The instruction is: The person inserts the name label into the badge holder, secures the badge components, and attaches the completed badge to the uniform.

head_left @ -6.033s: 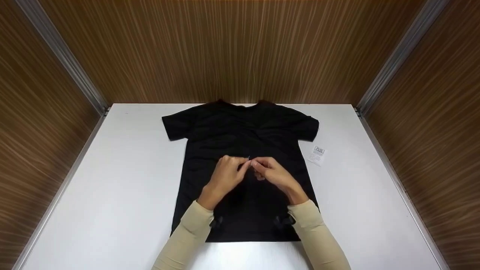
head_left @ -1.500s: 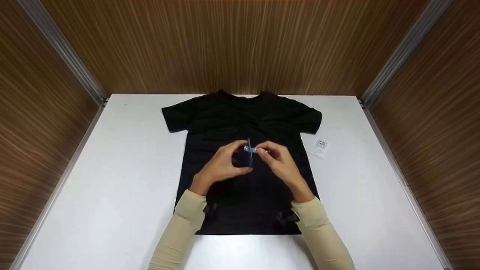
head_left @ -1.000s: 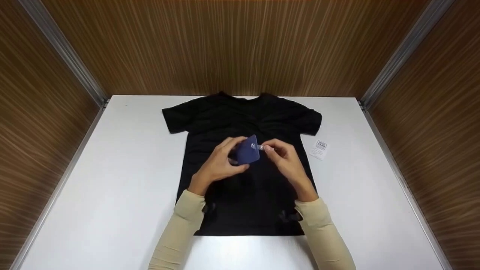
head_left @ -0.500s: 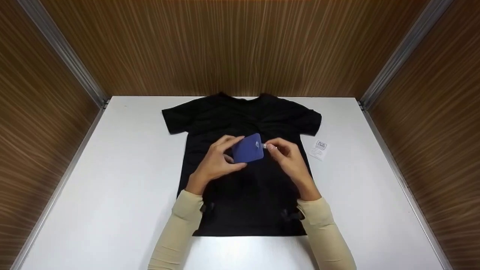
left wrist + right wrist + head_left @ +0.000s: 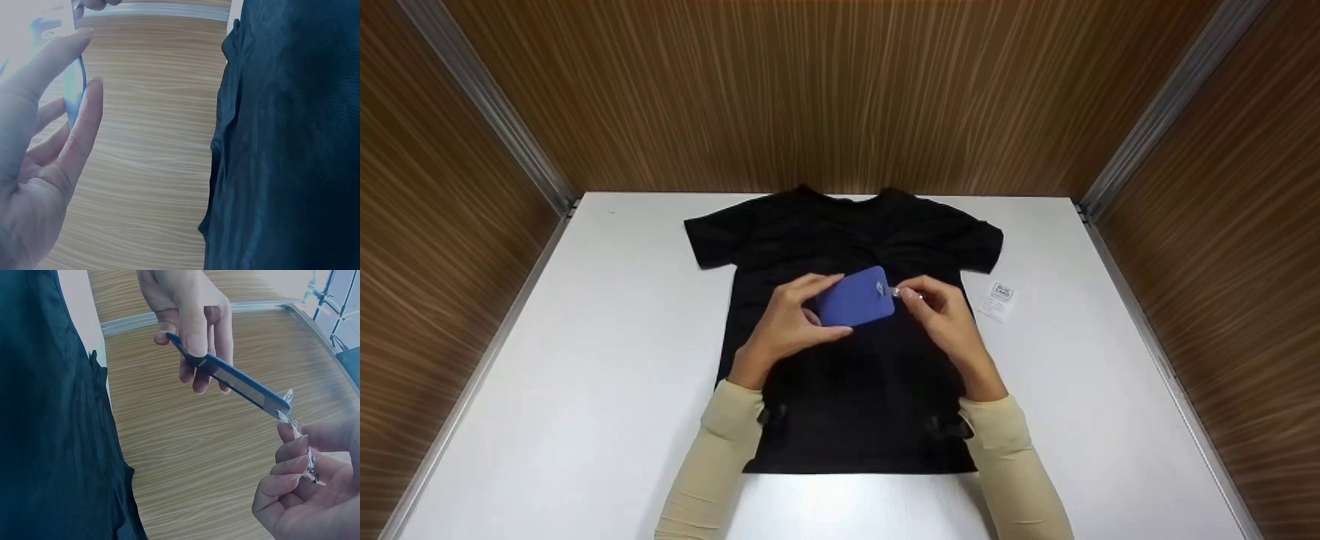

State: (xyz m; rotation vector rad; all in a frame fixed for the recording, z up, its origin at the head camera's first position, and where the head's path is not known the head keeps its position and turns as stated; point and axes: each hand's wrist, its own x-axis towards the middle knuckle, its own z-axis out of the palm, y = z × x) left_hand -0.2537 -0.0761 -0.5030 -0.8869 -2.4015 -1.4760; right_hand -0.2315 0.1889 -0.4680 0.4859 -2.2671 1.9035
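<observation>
A blue badge holder [image 5: 855,298] is held above a black T-shirt [image 5: 855,405], its flat blue face turned up toward the head camera. My left hand [image 5: 787,319] grips it by two opposite edges, between thumb and fingers. At its slotted end, my right hand [image 5: 949,322] pinches the short clear strap [image 5: 895,292]. The right wrist view shows the badge holder [image 5: 236,382] nearly edge-on, and a metal clip [image 5: 310,475] on the strap lies within the curled right fingers. In the left wrist view the badge holder [image 5: 74,90] stands between the thumb and fingers.
The T-shirt lies spread on a white table [image 5: 607,360], collar toward the back wall [image 5: 840,90]. Beside its right side, below the sleeve, lies a white printed card [image 5: 997,301]. Wood-grain panels with metal rails enclose the left, right and back.
The badge holder has turned from edge-on to showing its blue face and shifted slightly right. Both hands, close together 6 seconds ago, are now farther apart, still holding the holder and strap.
</observation>
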